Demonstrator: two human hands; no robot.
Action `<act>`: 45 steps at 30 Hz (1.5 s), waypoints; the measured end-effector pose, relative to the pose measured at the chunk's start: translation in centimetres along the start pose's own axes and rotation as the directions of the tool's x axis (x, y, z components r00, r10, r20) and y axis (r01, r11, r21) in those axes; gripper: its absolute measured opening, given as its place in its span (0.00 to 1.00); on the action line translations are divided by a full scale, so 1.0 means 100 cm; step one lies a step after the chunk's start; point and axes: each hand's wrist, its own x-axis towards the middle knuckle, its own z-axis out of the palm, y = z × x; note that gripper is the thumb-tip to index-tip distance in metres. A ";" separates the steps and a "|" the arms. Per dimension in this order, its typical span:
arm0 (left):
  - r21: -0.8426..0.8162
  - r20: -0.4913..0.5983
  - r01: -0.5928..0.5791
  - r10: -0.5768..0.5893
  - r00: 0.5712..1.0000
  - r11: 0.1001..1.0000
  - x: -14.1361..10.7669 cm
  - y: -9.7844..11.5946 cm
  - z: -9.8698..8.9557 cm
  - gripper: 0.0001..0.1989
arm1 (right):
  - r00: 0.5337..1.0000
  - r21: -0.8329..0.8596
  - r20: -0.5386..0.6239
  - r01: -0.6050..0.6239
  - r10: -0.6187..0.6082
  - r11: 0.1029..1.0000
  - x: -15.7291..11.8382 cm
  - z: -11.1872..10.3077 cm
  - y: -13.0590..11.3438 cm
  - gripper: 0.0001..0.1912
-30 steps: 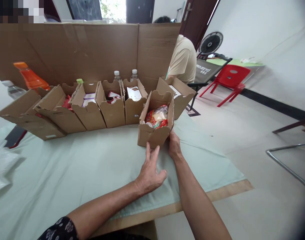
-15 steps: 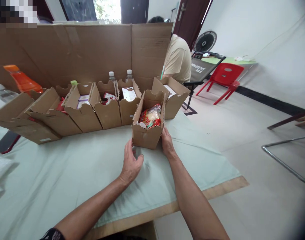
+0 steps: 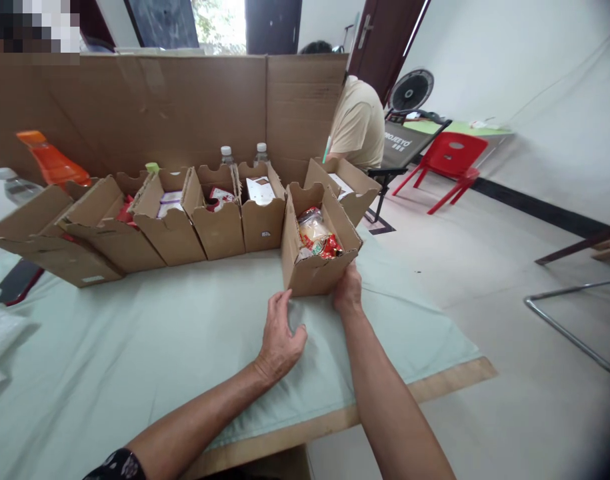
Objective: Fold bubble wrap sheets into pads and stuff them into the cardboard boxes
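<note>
An open-topped cardboard box (image 3: 315,275) stands on the cloth in front of me, turned at an angle. Inside it lie red and clear plastic food packets (image 3: 317,233). My right hand (image 3: 349,290) grips the box low on its right side, with most of the fingers hidden by the cardboard. Near the lower left front corner is my left hand (image 3: 283,337); its fingertips reach the corner and the thumb stands apart. Behind the box's right side is another cardboard box (image 3: 362,197) with a white item in it.
Several cardboard bins (image 3: 169,237) with packets stand in a row to the left. A tall cardboard panel (image 3: 195,107) rises behind them. An orange bottle (image 3: 57,163) and clear bottles stand behind the bins. A person in a cream shirt (image 3: 359,123) sits beyond the panel, near a red chair (image 3: 452,163).
The box with the food packets has turned, its near end swinging right. Both my hands have shifted right, the right one further behind the box's side. The view has moved slightly.
</note>
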 end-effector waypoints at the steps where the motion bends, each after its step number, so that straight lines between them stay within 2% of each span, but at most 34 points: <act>1: 0.017 0.002 -0.001 0.001 1.000 1.000 0.001 0.001 -0.001 0.35 | 1.000 -0.005 -0.026 -0.001 0.001 1.000 0.001 -0.003 0.001 0.32; 4: 0.060 0.033 -0.014 0.012 0.999 0.998 0.013 0.003 -0.007 0.30 | 0.999 -0.016 -0.049 0.002 -0.003 1.000 0.001 -0.007 0.003 0.32; 8: 0.102 0.092 -0.002 -0.008 0.996 0.995 0.041 0.004 -0.012 0.17 | 1.000 -0.023 0.007 0.025 -0.025 0.999 -0.003 -0.003 0.005 0.30; 10: 0.106 0.124 0.009 -0.023 0.992 0.994 0.053 0.004 -0.010 0.16 | 0.999 -0.035 0.016 0.038 -0.037 0.999 -0.003 -0.002 0.004 0.32; 16: 0.108 0.143 0.051 -0.066 0.987 0.993 0.075 0.000 0.005 0.28 | 0.997 -0.133 -0.047 0.054 -0.061 0.990 -0.001 -0.009 0.002 0.37; 27: 0.058 0.167 0.195 -0.202 0.965 0.979 0.144 -0.007 0.036 0.30 | 0.977 -0.283 -0.176 0.071 -0.125 0.956 0.003 -0.014 0.011 0.27; 30: 0.032 0.162 0.248 -0.250 0.954 0.968 0.165 -0.014 0.039 0.31 | 0.971 -0.302 -0.197 0.069 -0.133 0.951 0.006 -0.020 0.012 0.26; 34: 0.000 0.206 0.311 -0.305 0.930 0.950 0.187 -0.021 0.037 0.37 | 0.974 -0.313 -0.182 0.074 -0.136 0.947 0.008 -0.021 0.013 0.26; 37: -0.028 0.271 0.339 -0.319 0.908 0.941 0.197 -0.023 0.033 0.41 | 0.976 -0.316 -0.173 0.075 -0.136 0.946 0.006 -0.018 0.014 0.26; 40: -0.049 0.293 0.330 -0.303 0.907 0.943 0.197 -0.025 0.031 0.35 | 0.977 -0.319 -0.167 0.071 -0.130 0.945 0.004 -0.015 0.014 0.25; 45: -0.073 0.153 0.253 -0.239 0.959 0.965 0.179 -0.036 0.034 0.23 | 0.979 -0.334 -0.160 0.069 -0.129 0.940 0.003 -0.015 0.012 0.26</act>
